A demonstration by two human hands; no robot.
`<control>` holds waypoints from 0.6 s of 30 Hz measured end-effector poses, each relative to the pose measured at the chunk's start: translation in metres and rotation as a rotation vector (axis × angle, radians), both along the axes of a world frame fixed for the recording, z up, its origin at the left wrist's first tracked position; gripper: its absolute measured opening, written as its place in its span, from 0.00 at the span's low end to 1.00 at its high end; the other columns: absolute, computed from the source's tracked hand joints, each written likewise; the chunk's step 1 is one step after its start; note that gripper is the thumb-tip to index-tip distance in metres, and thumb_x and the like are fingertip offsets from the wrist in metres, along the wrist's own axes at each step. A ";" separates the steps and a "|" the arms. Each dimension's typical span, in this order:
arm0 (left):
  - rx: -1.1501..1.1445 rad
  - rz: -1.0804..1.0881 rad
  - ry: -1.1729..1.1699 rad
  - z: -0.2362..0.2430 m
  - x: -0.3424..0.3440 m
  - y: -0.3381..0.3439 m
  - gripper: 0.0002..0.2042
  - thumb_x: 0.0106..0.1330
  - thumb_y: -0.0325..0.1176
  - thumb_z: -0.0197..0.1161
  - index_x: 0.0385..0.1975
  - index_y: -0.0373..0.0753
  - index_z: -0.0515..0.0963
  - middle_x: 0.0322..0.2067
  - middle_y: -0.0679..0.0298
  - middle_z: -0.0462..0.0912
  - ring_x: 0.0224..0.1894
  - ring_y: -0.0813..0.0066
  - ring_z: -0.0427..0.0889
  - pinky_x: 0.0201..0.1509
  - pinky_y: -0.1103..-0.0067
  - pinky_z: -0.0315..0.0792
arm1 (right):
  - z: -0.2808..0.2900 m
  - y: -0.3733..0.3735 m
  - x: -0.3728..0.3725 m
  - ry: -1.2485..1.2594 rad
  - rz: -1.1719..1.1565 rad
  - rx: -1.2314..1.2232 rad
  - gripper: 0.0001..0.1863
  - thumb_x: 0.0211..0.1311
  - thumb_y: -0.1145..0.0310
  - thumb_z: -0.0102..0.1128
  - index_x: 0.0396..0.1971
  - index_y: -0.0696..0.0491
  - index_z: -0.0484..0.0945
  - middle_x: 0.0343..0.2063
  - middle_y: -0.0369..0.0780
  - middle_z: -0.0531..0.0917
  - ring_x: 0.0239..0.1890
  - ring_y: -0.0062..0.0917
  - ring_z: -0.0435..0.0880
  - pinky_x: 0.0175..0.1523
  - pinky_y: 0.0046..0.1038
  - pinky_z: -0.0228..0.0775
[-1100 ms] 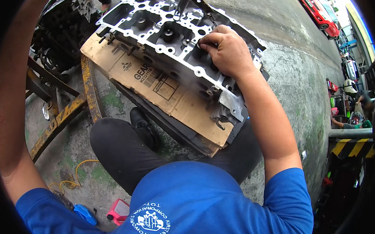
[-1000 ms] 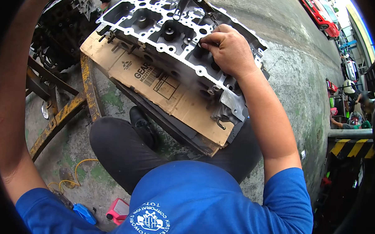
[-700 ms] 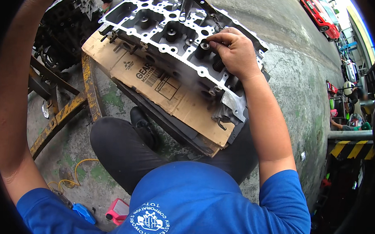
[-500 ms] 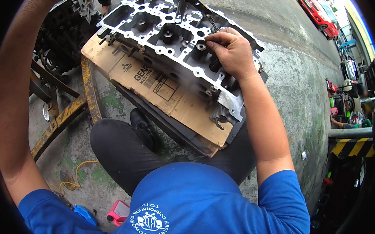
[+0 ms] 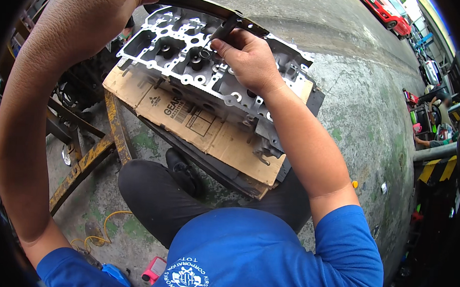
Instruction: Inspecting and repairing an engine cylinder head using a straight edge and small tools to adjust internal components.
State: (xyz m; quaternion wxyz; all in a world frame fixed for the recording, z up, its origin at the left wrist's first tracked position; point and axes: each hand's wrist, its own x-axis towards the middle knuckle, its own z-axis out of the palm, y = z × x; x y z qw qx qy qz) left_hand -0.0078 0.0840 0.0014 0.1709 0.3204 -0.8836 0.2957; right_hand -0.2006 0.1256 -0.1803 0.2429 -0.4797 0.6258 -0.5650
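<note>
A bare-metal engine cylinder head (image 5: 211,94) lies on a flattened cardboard box (image 5: 230,138) in front of my knees. High on the left, my left hand (image 5: 86,27) is closed round the end of a long dark lever tool (image 5: 195,2), its thumb along the bar. My right hand (image 5: 251,60) pinches the dark cylindrical foot (image 5: 224,29) hanging from the lever, just above the head. A ring at the foot's lower end sits near a valve spring (image 5: 196,62) in its pocket. My right fingers partly hide the pockets beneath.
A worn yellow steel stand (image 5: 118,126) and dark engine parts (image 5: 70,98) are at the left. A pink container (image 5: 156,267), a blue one (image 5: 116,274) and a yellow cable (image 5: 105,230) lie on the floor. A red car (image 5: 389,14) stands far right.
My right hand has moved left and up from the pockets at the head's right to the lever's foot. My left hand has come further into view with the lever. The view has shifted slightly.
</note>
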 end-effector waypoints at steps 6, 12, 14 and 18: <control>0.435 -0.209 -0.058 -0.032 0.043 -0.041 0.05 0.74 0.28 0.59 0.43 0.34 0.74 0.38 0.55 0.79 0.44 0.57 0.80 0.50 0.64 0.72 | 0.003 0.028 -0.012 0.381 -0.118 0.022 0.13 0.68 0.67 0.66 0.47 0.57 0.85 0.41 0.49 0.89 0.43 0.37 0.89 0.51 0.33 0.79; 1.117 -0.086 -0.134 -0.011 0.039 -0.017 0.08 0.78 0.30 0.53 0.39 0.35 0.77 0.20 0.70 0.76 0.16 0.87 0.72 0.18 0.84 0.66 | -0.013 0.033 -0.024 0.476 -0.100 -0.067 0.13 0.69 0.71 0.68 0.50 0.57 0.84 0.40 0.40 0.89 0.41 0.21 0.85 0.52 0.25 0.77; 1.185 -0.108 -0.097 -0.013 0.035 -0.015 0.09 0.79 0.32 0.53 0.39 0.35 0.77 0.20 0.72 0.76 0.16 0.87 0.72 0.19 0.85 0.66 | -0.018 0.034 -0.029 0.412 -0.094 -0.080 0.12 0.70 0.74 0.66 0.51 0.58 0.84 0.41 0.38 0.90 0.43 0.18 0.85 0.52 0.23 0.77; 1.249 -0.140 -0.046 -0.017 0.029 -0.007 0.11 0.79 0.35 0.54 0.39 0.35 0.78 0.21 0.72 0.78 0.16 0.88 0.70 0.18 0.86 0.64 | -0.023 0.035 -0.032 0.358 -0.076 -0.136 0.13 0.67 0.70 0.67 0.49 0.56 0.84 0.41 0.47 0.89 0.44 0.35 0.90 0.51 0.31 0.80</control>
